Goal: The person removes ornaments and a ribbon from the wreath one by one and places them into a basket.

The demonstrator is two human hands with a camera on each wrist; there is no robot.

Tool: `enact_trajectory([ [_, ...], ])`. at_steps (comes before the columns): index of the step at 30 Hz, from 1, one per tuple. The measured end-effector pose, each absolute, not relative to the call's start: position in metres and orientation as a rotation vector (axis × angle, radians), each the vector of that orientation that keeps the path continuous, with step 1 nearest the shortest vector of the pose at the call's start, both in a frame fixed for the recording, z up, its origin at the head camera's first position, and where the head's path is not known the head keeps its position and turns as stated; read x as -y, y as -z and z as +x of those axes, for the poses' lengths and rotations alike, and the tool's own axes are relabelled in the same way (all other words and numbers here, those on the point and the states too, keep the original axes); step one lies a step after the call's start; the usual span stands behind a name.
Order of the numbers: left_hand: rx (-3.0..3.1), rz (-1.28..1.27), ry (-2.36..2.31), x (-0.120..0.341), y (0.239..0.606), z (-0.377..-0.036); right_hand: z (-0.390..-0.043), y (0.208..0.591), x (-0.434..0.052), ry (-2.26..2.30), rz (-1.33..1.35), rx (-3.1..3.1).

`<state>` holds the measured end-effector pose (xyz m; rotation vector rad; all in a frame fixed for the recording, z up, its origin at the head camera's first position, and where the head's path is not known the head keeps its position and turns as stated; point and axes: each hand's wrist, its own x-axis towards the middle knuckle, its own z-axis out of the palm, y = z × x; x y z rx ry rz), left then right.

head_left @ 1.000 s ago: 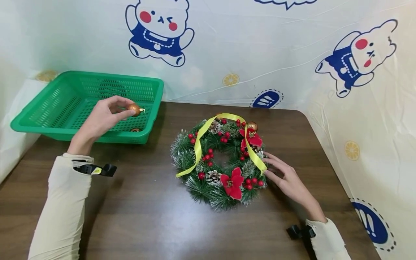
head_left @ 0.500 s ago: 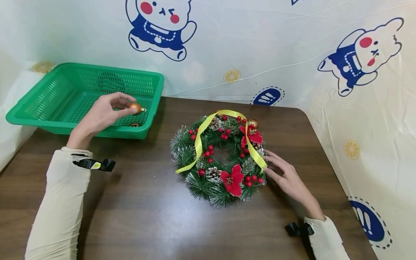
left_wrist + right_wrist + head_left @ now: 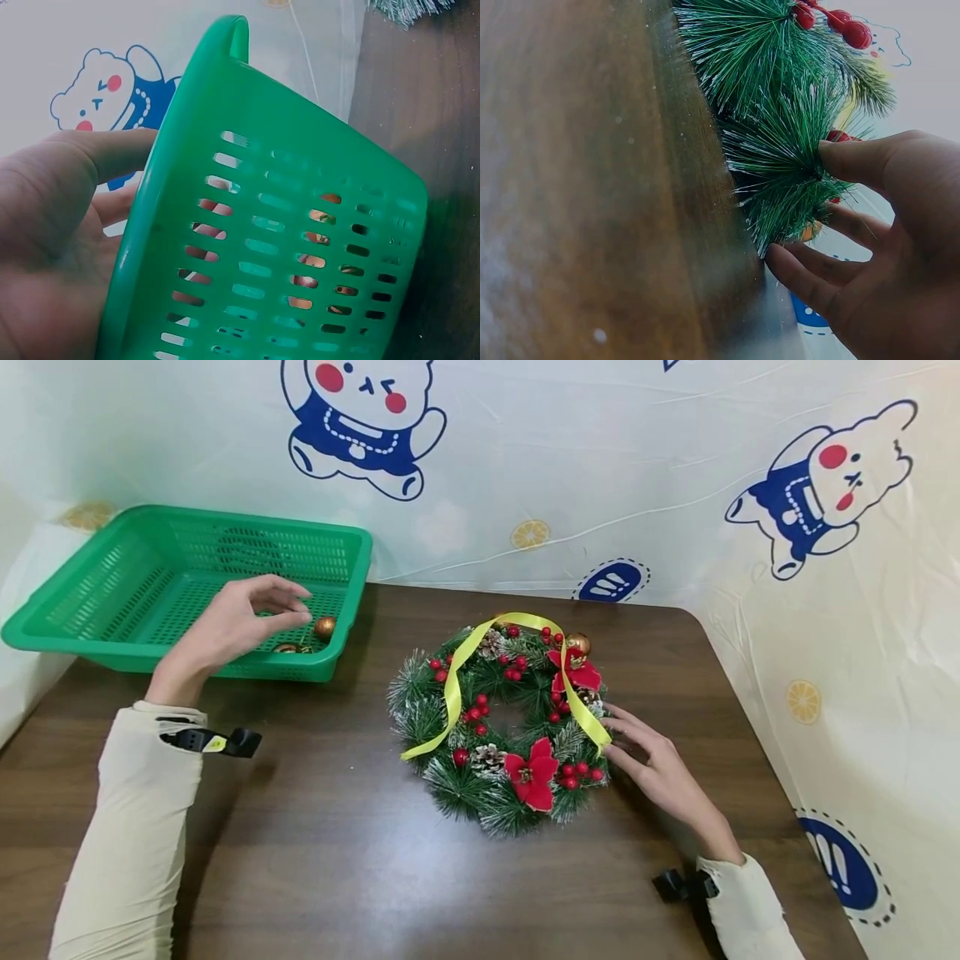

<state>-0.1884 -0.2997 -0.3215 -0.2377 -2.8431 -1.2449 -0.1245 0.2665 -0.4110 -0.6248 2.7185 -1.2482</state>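
Observation:
Over the front right part of the green plastic basket (image 3: 349, 610), my left hand (image 3: 232, 620) hovers with thumb and fingers apart, holding nothing. Just beyond its fingertips a copper glitter bauble (image 3: 325, 627) lies inside the basket, and another bauble (image 3: 287, 647) shows partly behind the front rim. On the table lies a green Christmas wreath (image 3: 461, 787) with red berries, pinecones and red poinsettias (image 3: 532, 774). A yellow ribbon (image 3: 454, 697) drapes over it. My right hand (image 3: 660, 768) rests its loosely spread fingers at the wreath's right side; the fingertips (image 3: 776, 259) touch the needles.
A shiny copper bauble (image 3: 578, 644) sits at the wreath's back right edge. The brown wooden table (image 3: 315, 827) ends at a cartoon-printed curtain (image 3: 480, 460) behind and to the right. In the left wrist view the basket's slotted wall (image 3: 300, 135) hides part of my left hand.
The copper glitter bauble has left my left hand's pinch and now lies in the basket. The left fingers have parted slightly. My right hand and the wreath have stayed in place.

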Motion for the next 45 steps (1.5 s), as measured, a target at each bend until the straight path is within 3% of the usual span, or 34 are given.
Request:
enact_trajectory([
  [24, 2.636, -0.215, 1.383, 0.277, 0.311, -0.182, -0.125, 0.407, -0.266, 1.226, -0.626, -2.740],
  [45, 2.580, -0.425, 1.273, 0.202, 0.303, -0.175, -0.125, 0.412, -0.265, 1.266, -0.612, -2.718],
])
